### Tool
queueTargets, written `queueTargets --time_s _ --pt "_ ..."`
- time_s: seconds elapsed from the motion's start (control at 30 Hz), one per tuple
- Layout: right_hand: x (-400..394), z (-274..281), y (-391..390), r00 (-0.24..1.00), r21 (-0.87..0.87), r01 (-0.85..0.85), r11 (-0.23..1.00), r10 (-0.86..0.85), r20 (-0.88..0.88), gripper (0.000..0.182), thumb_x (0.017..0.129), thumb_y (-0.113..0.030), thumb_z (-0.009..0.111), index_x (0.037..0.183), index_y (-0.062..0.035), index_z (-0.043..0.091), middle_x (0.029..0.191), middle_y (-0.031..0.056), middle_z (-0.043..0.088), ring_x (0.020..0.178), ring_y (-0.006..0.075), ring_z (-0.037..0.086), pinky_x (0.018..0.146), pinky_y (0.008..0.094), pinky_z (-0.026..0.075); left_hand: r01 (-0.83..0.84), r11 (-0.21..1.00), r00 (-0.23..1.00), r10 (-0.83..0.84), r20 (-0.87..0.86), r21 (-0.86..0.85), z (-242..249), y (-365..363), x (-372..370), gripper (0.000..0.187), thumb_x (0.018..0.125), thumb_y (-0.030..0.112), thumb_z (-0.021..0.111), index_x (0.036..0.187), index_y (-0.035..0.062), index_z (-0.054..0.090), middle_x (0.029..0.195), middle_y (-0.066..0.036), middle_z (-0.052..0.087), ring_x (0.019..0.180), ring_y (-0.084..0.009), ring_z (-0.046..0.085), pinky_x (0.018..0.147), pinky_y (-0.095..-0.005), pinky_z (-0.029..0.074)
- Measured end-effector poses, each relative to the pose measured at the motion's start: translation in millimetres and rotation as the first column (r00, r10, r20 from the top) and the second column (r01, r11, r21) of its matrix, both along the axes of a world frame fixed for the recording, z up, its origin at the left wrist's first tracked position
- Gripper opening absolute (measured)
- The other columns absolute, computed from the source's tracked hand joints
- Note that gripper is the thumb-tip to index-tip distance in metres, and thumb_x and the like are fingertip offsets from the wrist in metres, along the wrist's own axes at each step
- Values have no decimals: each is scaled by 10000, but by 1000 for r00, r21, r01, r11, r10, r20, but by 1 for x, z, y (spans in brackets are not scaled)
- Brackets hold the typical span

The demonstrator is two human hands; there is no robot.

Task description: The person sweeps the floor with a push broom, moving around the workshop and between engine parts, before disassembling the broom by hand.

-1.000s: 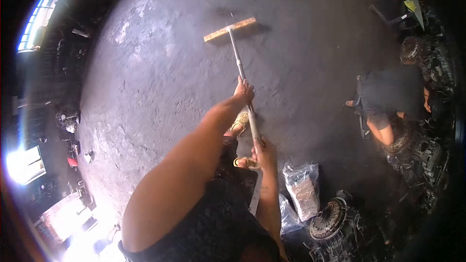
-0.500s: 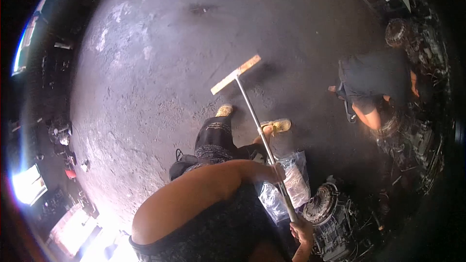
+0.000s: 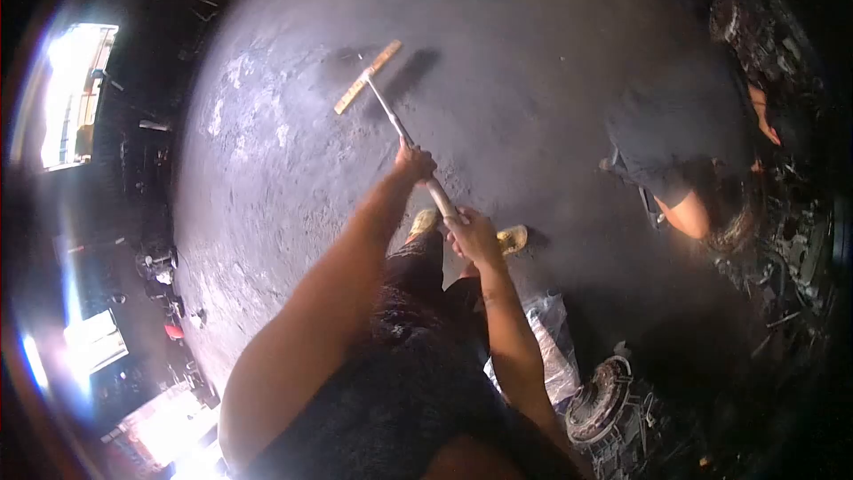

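Both my hands grip the handle of a push broom, a long pole with a narrow, pale wooden crossbar at its far end; whether it has bristles I cannot see. My left hand is wrapped round the metal shaft, about midway along. Closer to my body, my right hand is closed round the thicker grip end. The broom's head hangs over the dark floor, its shadow lying apart from it to the right.
A person in dark clothing bends down on the right beside greasy machine parts. Near my right side lie a clear plastic bag and a round-faced mechanical unit. Clutter lines the left wall, including a red item.
The push broom has swung forward and left, its head now farther from my feet. My arms have stretched out from my right side to in front of me. The view has turned somewhat.
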State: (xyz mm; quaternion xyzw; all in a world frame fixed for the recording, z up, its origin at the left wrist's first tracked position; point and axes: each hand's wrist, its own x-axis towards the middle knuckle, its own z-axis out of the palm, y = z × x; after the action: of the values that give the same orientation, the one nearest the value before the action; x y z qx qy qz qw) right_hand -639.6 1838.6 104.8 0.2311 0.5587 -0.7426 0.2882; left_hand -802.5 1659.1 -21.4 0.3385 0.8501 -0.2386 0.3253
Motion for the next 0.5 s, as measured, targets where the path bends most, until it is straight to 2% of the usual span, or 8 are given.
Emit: queueTargets --time_s 0.07,0.17,0.23,0.27,0.3,0.33,0.43,0.5 --pt "22 -7 35 926 217 -76 973 149 -347 268 918 -279 606 933 -11 602 617 18 575 423 84 486 391 260 367 130 988 971 -143 194 81 36 25 -15 408 807 455 600 1182 295 621 1194 9 613 1202 -236 541 982 -758 235" --pt "64 22 118 971 178 -236 955 224 88 301 936 -307 577 1022 -22 618 631 27 579 453 85 494 419 275 377 126 961 965 -176 194 248 14 70 14 406 740 490 636 1064 248 679 1154 -14 637 1165 -218 560 1003 -675 318" --pt "118 34 169 903 506 -429 748 333 273 352 955 -336 545 1078 -12 604 702 53 585 556 151 559 513 309 455 105 930 951 -197 236 353 -9 118 49 356 733 444 653 1015 231 691 1084 -29 655 1080 -218 593 925 -597 380" --pt "164 14 196 925 490 -312 814 141 354 289 919 -230 593 1124 -27 587 813 127 609 658 231 609 568 367 492 65 912 931 -201 303 405 -15 151 73 331 729 422 661 990 222 698 1049 -36 664 1037 -218 609 886 -558 412" --pt "203 20 228 799 888 -335 315 595 90 311 851 -113 636 1151 -58 570 892 178 608 717 318 615 602 432 500 -19 889 885 -198 421 458 -21 191 99 306 725 399 670 966 213 704 1014 -44 673 994 -218 625 847 -519 443" --pt "229 29 259 687 971 -205 126 724 51 393 799 -39 648 1177 -80 545 944 181 623 730 393 600 623 472 494 -109 861 821 -204 533 497 -28 231 125 281 722 376 678 942 204 710 979 -51 682 952 -218 642 808 -480 474" --pt "199 135 268 914 835 -374 404 6 407 318 796 -319 725 935 -42 657 801 163 654 700 343 625 632 441 475 -114 829 743 -295 601 548 10 293 153 196 752 318 671 883 180 719 932 -56 699 892 -214 663 754 -398 528" --pt "177 165 259 925 903 -365 226 -23 380 430 781 -446 721 832 -21 681 736 166 653 678 306 631 640 422 476 63 811 759 -418 500 582 63 306 140 156 827 291 623 863 167 710 976 -34 697 943 -208 639 801 -391 510"
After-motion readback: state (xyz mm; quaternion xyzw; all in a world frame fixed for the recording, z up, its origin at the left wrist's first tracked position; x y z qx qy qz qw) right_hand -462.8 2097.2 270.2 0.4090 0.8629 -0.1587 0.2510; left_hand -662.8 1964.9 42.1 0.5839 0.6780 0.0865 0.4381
